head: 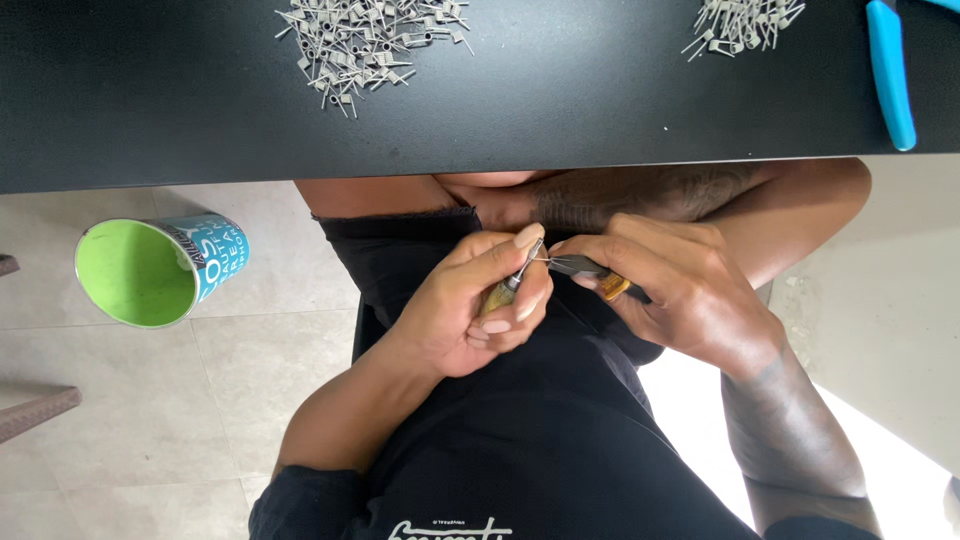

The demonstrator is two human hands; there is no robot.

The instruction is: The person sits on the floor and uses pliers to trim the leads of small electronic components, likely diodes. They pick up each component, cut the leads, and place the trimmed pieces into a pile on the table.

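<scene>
Your left hand: closed around a small rod-shaped tool with a yellowish handle and metal tip, thumb pressed near the tip. Your right hand: clenched on dark pliers with an orange-marked grip, nose touching a thin wire at the tool's tip. Both are held together over your lap, below the edge of the black surface. On the surface: a large pile of small grey wire coils, a smaller pile, a blue-handled tool. On the floor: a green-lined cup.
</scene>
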